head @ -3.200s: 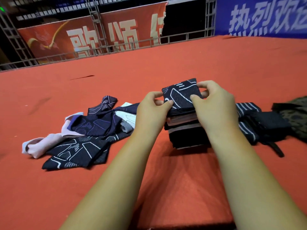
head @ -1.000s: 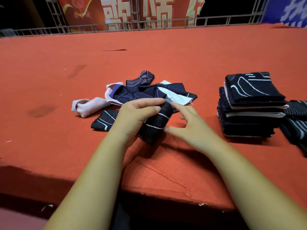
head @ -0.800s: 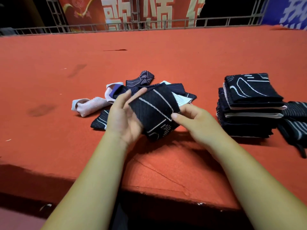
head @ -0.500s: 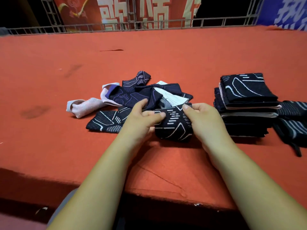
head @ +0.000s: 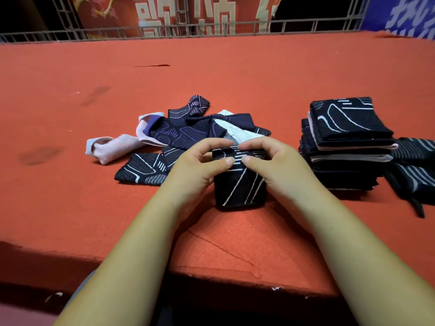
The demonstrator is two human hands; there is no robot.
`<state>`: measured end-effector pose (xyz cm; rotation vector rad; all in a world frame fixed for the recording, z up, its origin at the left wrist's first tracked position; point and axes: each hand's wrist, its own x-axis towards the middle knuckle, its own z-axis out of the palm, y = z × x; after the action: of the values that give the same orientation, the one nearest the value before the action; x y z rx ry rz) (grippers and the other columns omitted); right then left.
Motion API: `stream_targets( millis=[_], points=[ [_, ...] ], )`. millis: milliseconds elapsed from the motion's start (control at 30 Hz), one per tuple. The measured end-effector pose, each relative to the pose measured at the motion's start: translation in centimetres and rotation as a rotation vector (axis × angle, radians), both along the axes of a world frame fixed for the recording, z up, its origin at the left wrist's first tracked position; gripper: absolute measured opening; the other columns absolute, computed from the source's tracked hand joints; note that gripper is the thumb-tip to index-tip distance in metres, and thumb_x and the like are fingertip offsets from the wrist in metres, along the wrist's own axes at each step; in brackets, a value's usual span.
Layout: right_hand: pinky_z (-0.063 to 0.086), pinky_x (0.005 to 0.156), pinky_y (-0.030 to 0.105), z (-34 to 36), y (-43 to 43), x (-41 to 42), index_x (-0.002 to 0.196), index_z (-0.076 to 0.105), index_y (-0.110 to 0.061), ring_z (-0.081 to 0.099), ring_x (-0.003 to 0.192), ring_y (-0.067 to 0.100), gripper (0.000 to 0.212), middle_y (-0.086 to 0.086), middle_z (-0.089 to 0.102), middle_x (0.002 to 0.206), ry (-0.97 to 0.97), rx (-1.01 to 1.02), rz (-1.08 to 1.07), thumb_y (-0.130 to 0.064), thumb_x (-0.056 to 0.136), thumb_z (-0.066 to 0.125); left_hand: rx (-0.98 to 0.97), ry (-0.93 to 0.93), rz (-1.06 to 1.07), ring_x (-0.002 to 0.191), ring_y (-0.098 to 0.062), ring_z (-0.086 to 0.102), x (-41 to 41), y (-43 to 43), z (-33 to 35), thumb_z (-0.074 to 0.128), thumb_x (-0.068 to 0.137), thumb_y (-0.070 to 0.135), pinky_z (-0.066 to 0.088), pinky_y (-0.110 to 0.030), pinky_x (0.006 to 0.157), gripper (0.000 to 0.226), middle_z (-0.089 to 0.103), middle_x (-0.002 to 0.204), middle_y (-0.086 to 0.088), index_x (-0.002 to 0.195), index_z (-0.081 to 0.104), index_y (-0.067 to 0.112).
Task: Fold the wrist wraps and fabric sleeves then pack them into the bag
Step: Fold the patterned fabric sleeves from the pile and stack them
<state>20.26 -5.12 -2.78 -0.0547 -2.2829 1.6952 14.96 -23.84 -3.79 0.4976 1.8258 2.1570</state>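
- Head view: a person's left hand [head: 200,165] and right hand [head: 274,162] meet over a folded black sleeve [head: 240,184] with white line markings, near the front edge of the red felt surface [head: 235,74].
- Both hands are closed on the sleeve's upper fold, thumbs on the near side and fingers curled over the top, thumb tips almost touching; the sleeve's lower end rests on the surface.
- Just behind the hands, toward the middle of the surface, lies a loose heap of unfolded sleeves [head: 195,128]: dark navy pieces with purple and white lines, tangled over one another.
- A pale pink sleeve [head: 113,147] pokes out of the heap's left side, and a black patterned sleeve [head: 143,169] lies flat at its near-left edge, just beside the left wrist.
- A white piece [head: 237,131] shows within the heap, directly beyond the fingertips.
- Toward the right edge of the surface stands a neat stack of folded sleeves [head: 346,142], mostly black with pale layers between, topped by a black piece with white curved lines.
- Touching the stack's right side, at the frame's right border, lie dark striped wrist wraps [head: 414,170] with a strap trailing toward the front edge.
- Beyond the far edge runs a metal railing [head: 211,31] before a red banner [head: 179,12] with large pale characters; a blue banner [head: 404,15] hangs at the far right corner.
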Motion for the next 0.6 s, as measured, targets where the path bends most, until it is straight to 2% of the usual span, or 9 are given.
stream_targets(
  millis=[67, 133, 200, 300, 367, 467, 600],
  points=[
    [0.06, 0.095, 0.038, 0.05, 0.06, 0.1, 0.111, 0.078, -0.034, 0.076, 0.099, 0.007, 0.023, -0.013, 0.08, 0.107, 0.012, 0.012, -0.006, -0.016, 0.096, 0.075, -0.068, 0.024, -0.007, 0.095, -0.033, 0.07, 0.14, -0.09, -0.04, 0.075, 0.096, 0.005, 0.05, -0.055, 0.083, 0.031, 0.07, 0.12, -0.029, 0.121, 0.077, 0.024],
    [0.06, 0.098, 0.041, 0.0, 0.1, 0.16, 0.113, 0.078, -0.035, 0.076, 0.101, 0.007, 0.025, -0.013, 0.08, 0.108, 0.016, 0.02, -0.005, -0.017, 0.096, 0.076, -0.07, 0.016, 0.006, 0.09, -0.032, 0.07, 0.28, -0.04, -0.11, 0.075, 0.096, 0.006, 0.05, -0.053, 0.075, 0.029, 0.073, 0.114, -0.023, 0.119, 0.077, 0.025],
    [0.06, 0.099, 0.042, -0.02, 0.1, 0.12, 0.115, 0.078, -0.036, 0.076, 0.102, 0.005, 0.027, -0.015, 0.08, 0.11, 0.018, 0.022, -0.009, -0.017, 0.095, 0.076, -0.044, -0.002, 0.027, 0.085, -0.03, 0.069, 0.37, 0.03, -0.11, 0.076, 0.095, 0.005, 0.048, -0.05, 0.073, 0.031, 0.075, 0.109, -0.015, 0.119, 0.078, 0.024],
    [0.058, 0.103, 0.044, -0.18, 0.11, -0.18, 0.123, 0.076, -0.036, 0.074, 0.107, 0.005, 0.034, -0.015, 0.079, 0.115, 0.045, 0.028, -0.009, -0.017, 0.095, 0.078, -0.026, 0.016, 0.09, 0.075, -0.017, 0.073, 0.57, 0.16, 0.32, 0.074, 0.094, -0.002, 0.053, -0.027, 0.059, 0.038, 0.08, 0.103, -0.003, 0.126, 0.076, 0.019],
    [0.056, 0.107, 0.043, -0.32, 0.19, -0.41, 0.128, 0.074, -0.034, 0.073, 0.111, 0.004, 0.038, -0.016, 0.078, 0.119, 0.069, 0.042, -0.007, -0.017, 0.095, 0.078, -0.014, 0.047, 0.129, 0.083, -0.011, 0.076, 0.57, 0.22, 0.49, 0.074, 0.093, -0.005, 0.054, -0.018, 0.061, 0.043, 0.082, 0.109, -0.004, 0.131, 0.074, 0.016],
    [0.055, 0.109, 0.042, -0.44, 0.27, -0.66, 0.131, 0.074, -0.031, 0.072, 0.115, 0.003, 0.039, -0.015, 0.077, 0.123, 0.104, 0.066, -0.013, -0.017, 0.095, 0.078, -0.058, 0.133, 0.2, 0.09, -0.007, 0.075, 0.27, 0.32, 0.34, 0.08, 0.092, 0.004, 0.052, -0.013, 0.067, 0.045, 0.082, 0.114, -0.001, 0.134, 0.074, 0.02],
    [0.054, 0.11, 0.041, -0.43, 0.23, -0.84, 0.13, 0.075, -0.03, 0.071, 0.118, 0.003, 0.036, -0.015, 0.077, 0.125, 0.137, 0.094, -0.019, -0.018, 0.095, 0.077, -0.136, 0.237, 0.298, 0.062, 0.007, 0.063, 0.06, 0.54, 0.27, 0.083, 0.09, 0.007, 0.046, -0.007, 0.057, 0.041, 0.081, 0.099, 0.004, 0.129, 0.078, 0.02]
  ],
)
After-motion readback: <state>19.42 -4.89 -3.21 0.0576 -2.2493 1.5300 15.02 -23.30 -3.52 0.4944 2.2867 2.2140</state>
